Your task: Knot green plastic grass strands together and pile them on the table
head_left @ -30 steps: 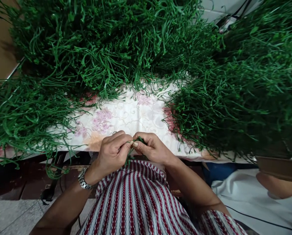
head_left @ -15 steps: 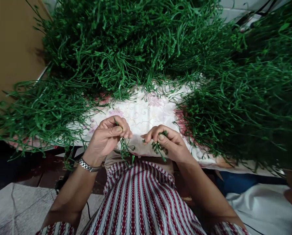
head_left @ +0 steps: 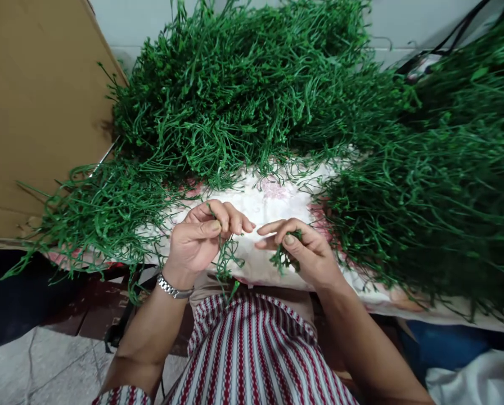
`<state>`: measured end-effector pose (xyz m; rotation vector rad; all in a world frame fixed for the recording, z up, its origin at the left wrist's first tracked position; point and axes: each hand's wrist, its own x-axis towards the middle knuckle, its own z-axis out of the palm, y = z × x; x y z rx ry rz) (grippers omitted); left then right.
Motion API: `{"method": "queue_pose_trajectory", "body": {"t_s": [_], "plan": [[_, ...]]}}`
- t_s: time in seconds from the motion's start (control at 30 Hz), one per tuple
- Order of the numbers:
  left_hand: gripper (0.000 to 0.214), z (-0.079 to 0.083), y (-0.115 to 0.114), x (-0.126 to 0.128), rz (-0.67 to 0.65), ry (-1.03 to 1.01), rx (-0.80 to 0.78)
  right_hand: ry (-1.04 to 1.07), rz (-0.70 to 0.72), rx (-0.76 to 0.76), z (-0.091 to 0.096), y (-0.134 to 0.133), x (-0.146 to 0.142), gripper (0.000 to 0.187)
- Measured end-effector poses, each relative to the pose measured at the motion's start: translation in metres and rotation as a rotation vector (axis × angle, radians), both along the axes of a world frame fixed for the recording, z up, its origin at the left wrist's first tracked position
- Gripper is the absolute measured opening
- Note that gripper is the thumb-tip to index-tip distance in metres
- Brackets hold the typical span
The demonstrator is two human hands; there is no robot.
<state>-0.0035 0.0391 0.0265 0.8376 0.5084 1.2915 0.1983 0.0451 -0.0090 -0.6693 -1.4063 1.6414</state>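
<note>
Between thumb and forefinger, my left hand [head_left: 203, 239] pinches a few thin green stems [head_left: 229, 259] that dangle below the fingers. My right hand [head_left: 306, 253] is closed on a small tuft of green plant pieces [head_left: 282, 260], with its outer fingers stretched toward the left hand. The two sets of fingertips are close but apart. Both hands hover over the near part of a white floral cloth [head_left: 256, 205]. What kind of plant it is I cannot make out; the pieces are slender, branched and look artificial.
A large heap of the same green stems [head_left: 243, 95] lies at the back. Another heap [head_left: 429, 197] covers the right side, and a smaller one [head_left: 104, 214] spreads over the left edge. A brown cardboard-like panel [head_left: 45, 112] stands at the left. A black strap [head_left: 458, 34] lies at the back right.
The view has shifted, showing more of the wall and panel. Both hands keep their pinches on the green pieces, and the fingers of both reach slightly farther toward each other.
</note>
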Motion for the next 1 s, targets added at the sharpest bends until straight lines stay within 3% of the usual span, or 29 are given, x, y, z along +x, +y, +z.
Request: {"method": "queue_pose_trajectory", "body": {"t_s": [0.1, 0.2, 0.27, 0.37, 0.47, 0.6, 0.73, 0.83, 0.93, 1.0], "plan": [[0.010, 0.002, 0.003, 0.006, -0.003, -0.001, 0.008, 0.072, -0.048, -0.058, 0.003, 0.001, -0.003, 0.009], [0.010, 0.003, 0.005, 0.012, 0.004, 0.005, 0.012, 0.011, -0.083, -0.033, 0.008, 0.002, -0.004, 0.013], [0.010, 0.005, 0.006, 0.015, 0.014, 0.021, 0.032, -0.118, -0.108, 0.071, 0.013, 0.001, -0.004, 0.015], [0.010, 0.008, 0.006, 0.020, 0.026, 0.045, 0.062, -0.343, -0.167, 0.360, 0.022, -0.003, -0.008, 0.015], [0.010, 0.009, 0.006, 0.025, 0.034, 0.068, 0.056, -0.431, -0.172, 0.585, 0.027, -0.005, -0.015, 0.011], [0.010, 0.008, 0.006, 0.028, 0.036, 0.074, 0.054, -0.449, -0.179, 0.642, 0.020, -0.002, -0.017, 0.006], [0.007, 0.004, 0.004, 0.028, 0.029, 0.070, 0.044, -0.434, -0.277, 0.613, 0.022, -0.004, 0.007, 0.008], [0.007, -0.002, 0.001, 0.024, 0.037, 0.080, 0.027, -0.560, -0.540, 0.651, 0.050, -0.009, 0.042, 0.007], [0.007, -0.009, -0.001, 0.022, 0.032, 0.112, 0.008, -0.824, -1.026, 0.861, 0.096, -0.006, 0.089, 0.009], [0.007, -0.012, -0.002, 0.021, 0.026, 0.132, -0.003, -1.053, -1.265, 0.981, 0.125, 0.007, 0.125, 0.016]]}}
